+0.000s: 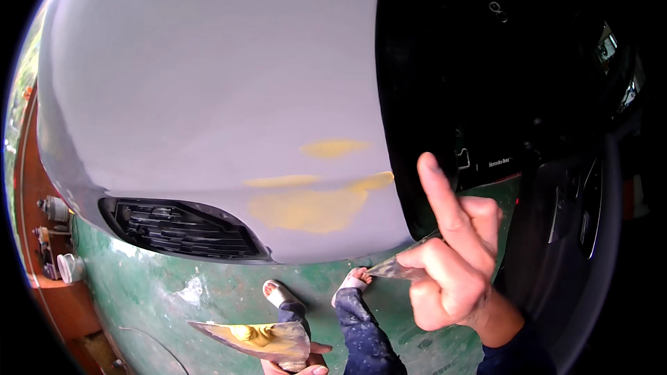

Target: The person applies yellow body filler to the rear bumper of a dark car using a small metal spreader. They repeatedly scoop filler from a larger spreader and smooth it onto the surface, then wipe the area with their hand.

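A grey-primed car body panel fills the upper left, with smooth yellow filler patches near its lower right edge. My left hand, low in the picture, is closed on a putty knife whose wide blade carries a thick lump of yellow filler. My right hand is raised off the panel's lower right corner. Its thumb and lower fingers close on a thin, smeared filler spreader, while the index finger points up, apart from the panel. The spreader's grip is hidden by the fingers.
A black slatted vent sits in the panel's lower left. Right of the panel is the dark car interior, with an open door. My sandalled feet stand on the green floor. Buckets and tools are at far left.
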Tool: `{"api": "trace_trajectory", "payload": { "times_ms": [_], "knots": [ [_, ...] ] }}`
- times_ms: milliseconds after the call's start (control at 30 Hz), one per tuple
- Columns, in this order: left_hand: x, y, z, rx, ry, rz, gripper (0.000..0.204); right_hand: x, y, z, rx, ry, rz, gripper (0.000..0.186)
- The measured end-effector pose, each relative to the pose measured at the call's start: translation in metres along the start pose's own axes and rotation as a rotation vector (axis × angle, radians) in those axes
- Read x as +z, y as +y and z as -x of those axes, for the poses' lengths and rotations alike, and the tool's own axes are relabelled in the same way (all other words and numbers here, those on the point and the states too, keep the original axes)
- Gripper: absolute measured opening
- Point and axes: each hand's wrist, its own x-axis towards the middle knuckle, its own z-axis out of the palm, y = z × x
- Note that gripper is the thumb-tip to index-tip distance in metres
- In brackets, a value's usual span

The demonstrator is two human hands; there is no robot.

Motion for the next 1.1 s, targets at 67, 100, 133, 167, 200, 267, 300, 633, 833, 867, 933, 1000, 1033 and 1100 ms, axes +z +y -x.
{"api": "trace_trajectory", "payload": {
  "times_ms": [67,100,133,167,200,267,300,633,833,867,933,1000,1033,1100],
  "knots": [
    [-0.003,0.003,0.001,-0.076,-0.042,0.01,0.044,0.0,-0.003,-0.004,-0.027,-0.04,0.039,0.014],
    [-0.003,0.003,0.001,-0.084,-0.049,0.026,0.044,0.0,-0.004,-0.005,-0.032,-0.055,0.047,0.012],
    [-0.003,0.002,0.002,-0.092,-0.055,0.042,0.043,0.0,-0.005,-0.005,-0.037,-0.069,0.053,0.012],
    [-0.003,0.002,0.002,-0.1,-0.062,0.059,0.042,0.001,-0.006,-0.005,-0.025,-0.085,0.065,0.011],
    [-0.004,0.001,0.003,-0.081,-0.063,0.062,0.041,0.003,-0.007,-0.003,-0.014,-0.101,0.077,0.011],
    [-0.004,-0.001,0.003,-0.043,-0.064,0.069,0.04,0.006,-0.007,0.003,0.001,-0.117,0.099,0.011],
    [-0.004,0.0,0.003,-0.054,-0.06,0.062,0.04,0.008,-0.006,0.008,0.005,-0.117,0.107,0.011],
    [-0.006,0.002,0.005,-0.046,-0.081,0.049,0.039,-0.009,-0.011,0.02,0.014,0.028,-0.11,0.01],
    [-0.002,0.002,0.009,-0.113,-0.052,0.118,0.035,-0.006,-0.009,0.025,-0.073,-0.034,0.061,0.011],
    [-0.001,0.002,0.008,-0.127,-0.05,0.126,0.034,-0.003,-0.009,0.021,-0.08,-0.044,0.103,0.011],
    [0.002,0.004,0.007,-0.097,-0.068,0.115,0.032,0.004,-0.009,0.014,-0.097,-0.06,0.185,0.013],
    [0.004,0.006,0.006,-0.09,-0.088,0.104,0.031,0.009,-0.006,0.012,-0.109,-0.053,0.255,0.015],
    [0.004,0.007,0.006,-0.098,-0.098,0.098,0.031,0.01,-0.005,0.011,-0.107,-0.05,0.263,0.016],
    [0.004,0.007,0.006,-0.101,-0.105,0.096,0.031,0.012,-0.005,0.013,-0.114,-0.058,0.293,0.017]
  ]
}}
